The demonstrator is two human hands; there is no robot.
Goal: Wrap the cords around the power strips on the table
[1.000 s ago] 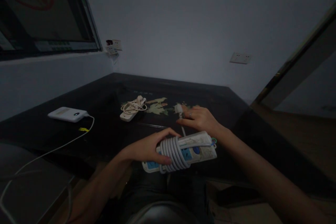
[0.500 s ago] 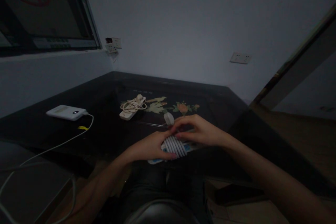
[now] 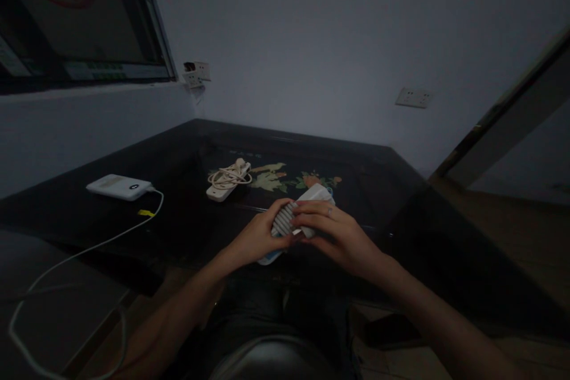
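Observation:
A white and blue power strip [image 3: 317, 192] is raised at a tilt above the near part of the table, with its grey-white cord [image 3: 283, 221] wound in tight turns around the middle. My left hand [image 3: 255, 238] wraps the strip and the coiled cord from the left, thumb below. From the right, my right hand [image 3: 342, 231] closes its fingers on what looks like the cord's white plug [image 3: 307, 231], pressed against the coil. The fingers cover part of the plug and the strip.
Farther back on the dark table [image 3: 187, 154] lies a second power strip [image 3: 219, 192] with its cream cord bundled on top. A white power bank [image 3: 118, 186] sits at the left, its cable [image 3: 102, 245] trailing over the near edge. Wall sockets [image 3: 413, 98] are behind.
The strip has been turned, its far end now pointing up and away. The plug has come from beyond the coil to its right side, under my right fingers. My left hand keeps its grip.

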